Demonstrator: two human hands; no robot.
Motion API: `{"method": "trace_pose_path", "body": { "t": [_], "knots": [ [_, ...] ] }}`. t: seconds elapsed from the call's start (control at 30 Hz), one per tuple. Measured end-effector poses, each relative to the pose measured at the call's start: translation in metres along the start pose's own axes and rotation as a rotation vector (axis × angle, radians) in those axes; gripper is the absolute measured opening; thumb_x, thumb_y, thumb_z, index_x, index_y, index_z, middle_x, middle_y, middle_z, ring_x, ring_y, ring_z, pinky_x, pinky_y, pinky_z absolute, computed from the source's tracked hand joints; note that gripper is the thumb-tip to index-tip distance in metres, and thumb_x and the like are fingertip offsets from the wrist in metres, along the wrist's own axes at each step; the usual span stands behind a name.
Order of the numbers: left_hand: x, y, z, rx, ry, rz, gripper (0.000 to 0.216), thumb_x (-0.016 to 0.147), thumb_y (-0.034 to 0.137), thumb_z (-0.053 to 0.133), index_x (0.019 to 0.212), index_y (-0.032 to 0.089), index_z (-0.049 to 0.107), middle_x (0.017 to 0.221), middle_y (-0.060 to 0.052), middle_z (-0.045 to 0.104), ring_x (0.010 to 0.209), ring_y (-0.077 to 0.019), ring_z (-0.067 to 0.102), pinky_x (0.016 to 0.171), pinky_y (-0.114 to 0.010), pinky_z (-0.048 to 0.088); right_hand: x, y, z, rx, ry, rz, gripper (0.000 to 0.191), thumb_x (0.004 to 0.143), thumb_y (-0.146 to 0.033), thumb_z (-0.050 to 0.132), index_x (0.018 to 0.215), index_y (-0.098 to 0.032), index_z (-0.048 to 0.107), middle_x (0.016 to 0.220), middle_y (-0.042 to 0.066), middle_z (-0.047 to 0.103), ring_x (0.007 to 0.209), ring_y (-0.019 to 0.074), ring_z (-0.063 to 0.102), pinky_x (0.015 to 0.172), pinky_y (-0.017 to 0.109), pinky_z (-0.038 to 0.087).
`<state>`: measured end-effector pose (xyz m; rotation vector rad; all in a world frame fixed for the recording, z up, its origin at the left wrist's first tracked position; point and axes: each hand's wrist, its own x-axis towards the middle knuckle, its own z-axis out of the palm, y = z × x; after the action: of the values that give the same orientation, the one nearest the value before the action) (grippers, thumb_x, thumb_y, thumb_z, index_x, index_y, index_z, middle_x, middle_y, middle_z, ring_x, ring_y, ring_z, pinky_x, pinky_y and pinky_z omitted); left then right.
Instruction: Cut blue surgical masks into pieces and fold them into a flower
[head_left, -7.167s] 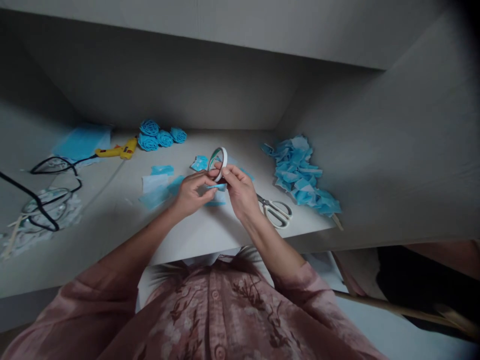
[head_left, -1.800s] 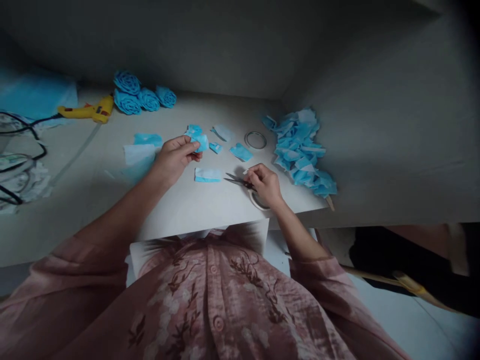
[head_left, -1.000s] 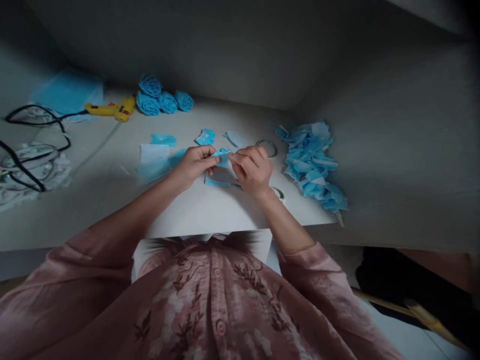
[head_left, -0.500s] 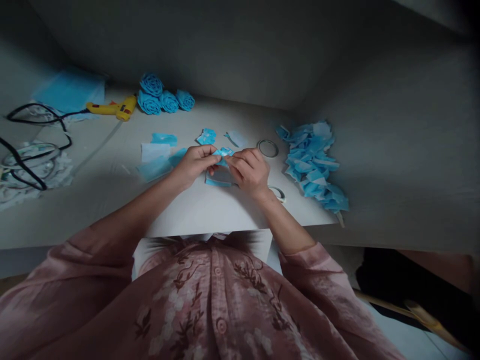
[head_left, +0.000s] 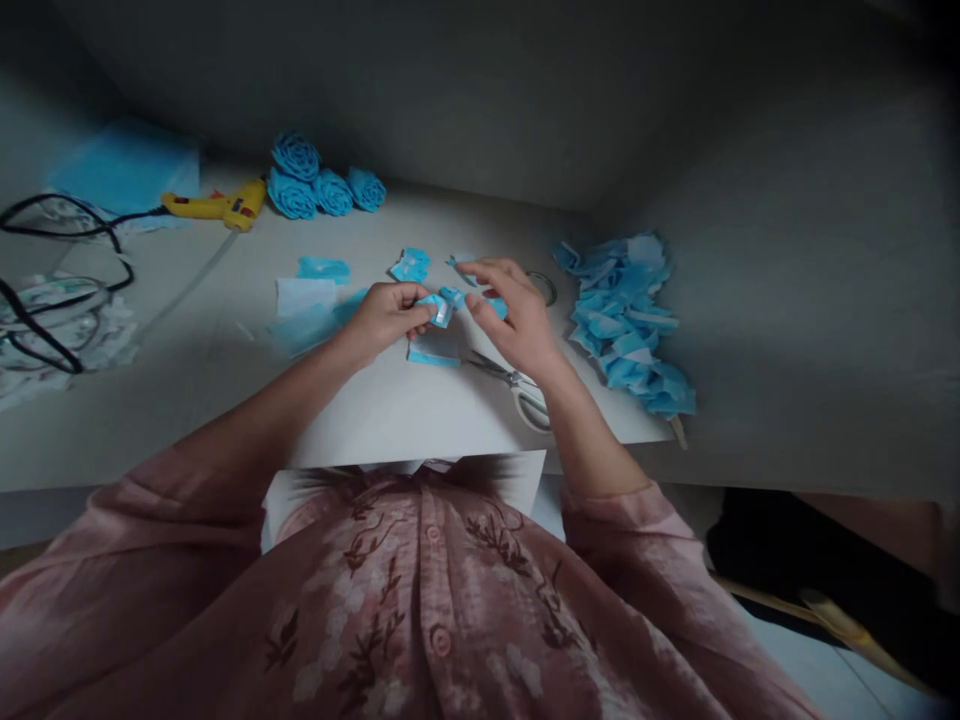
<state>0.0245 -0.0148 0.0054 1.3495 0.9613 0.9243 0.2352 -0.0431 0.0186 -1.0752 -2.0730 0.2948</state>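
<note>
Between the thumb and fingers of my left hand (head_left: 386, 318) is a small folded piece of blue fabric (head_left: 441, 308) with a pale patch on it. My right hand (head_left: 517, 312) is just to its right, thumb and fingers spread, apart from the piece. Behind the hands lies another crumpled blue piece (head_left: 410, 265). A flat blue-and-white piece (head_left: 433, 353) is on the table below my left fingertips. White-handled scissors (head_left: 514, 378) lie under my right wrist, their blades pointing left. A roll of tape (head_left: 541, 288) is partly hidden behind my right hand.
Several rolled blue fabric roses (head_left: 294, 192) stand at the back, beside a yellow glue gun (head_left: 217, 207) with a black cord. A heap of blue scraps (head_left: 622, 320) lies on the right. Blue sheets (head_left: 124, 170) and white loops (head_left: 82, 335) are on the left.
My right hand has let go of the blue piece, opened and moved slightly up and right. The scissors now show more fully. My left hand keeps its hold.
</note>
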Motion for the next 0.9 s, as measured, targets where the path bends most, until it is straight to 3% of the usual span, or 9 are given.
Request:
{"method": "trace_pose_path", "body": {
  "t": [0.17,0.27,0.47,0.7,0.9],
  "knots": [
    [-0.004,0.001,0.002,0.108,-0.024,0.034,0.012,0.076,0.02,0.07,0.067,0.017,0.062,0.052,0.005,0.055,0.047,-0.0077,0.047,0.047,-0.021,0.034,-0.001,0.012,0.017,0.312,-0.144,0.175,0.056,0.097,-0.049,0.064,0.146,-0.022,0.058,0.109,0.007,0.075,0.095,0.018,0.069,0.09,0.035,0.058],
    [-0.003,0.001,0.001,0.068,-0.053,0.034,0.015,0.075,0.024,0.074,0.068,0.017,0.062,0.055,0.003,0.058,0.048,-0.0078,0.048,0.047,-0.021,0.036,-0.003,0.017,0.027,0.363,-0.094,0.232,0.055,0.096,-0.051,0.065,0.142,-0.02,0.061,0.1,0.005,0.073,0.087,0.0162,0.066,0.085,0.033,0.058],
    [-0.002,-0.001,-0.001,-0.24,-0.145,-0.008,0.033,0.079,0.047,0.078,0.08,0.017,0.064,0.071,-0.003,0.065,0.058,-0.0121,0.06,0.05,-0.023,0.047,-0.005,0.021,0.036,0.366,0.093,0.25,0.062,0.099,-0.062,0.057,0.145,-0.02,0.059,0.1,0.006,0.07,0.087,0.0174,0.065,0.084,0.035,0.058],
    [-0.001,-0.007,0.002,-0.16,-0.058,-0.026,0.02,0.072,0.025,0.08,0.074,0.017,0.063,0.065,0.001,0.064,0.055,-0.0089,0.057,0.05,-0.021,0.044,-0.008,0.015,0.052,0.353,0.118,0.276,0.059,0.104,-0.059,0.049,0.149,-0.022,0.054,0.107,0.008,0.069,0.095,0.0187,0.067,0.09,0.037,0.059],
    [0.0,-0.002,0.003,-0.193,0.04,-0.02,0.014,0.074,0.022,0.075,0.074,0.017,0.061,0.061,0.001,0.064,0.052,-0.0085,0.056,0.05,-0.02,0.042,-0.012,0.021,0.053,0.425,0.072,0.276,0.055,0.102,-0.053,0.056,0.147,-0.021,0.057,0.102,0.007,0.07,0.091,0.0183,0.067,0.088,0.038,0.06]
  ]
}}
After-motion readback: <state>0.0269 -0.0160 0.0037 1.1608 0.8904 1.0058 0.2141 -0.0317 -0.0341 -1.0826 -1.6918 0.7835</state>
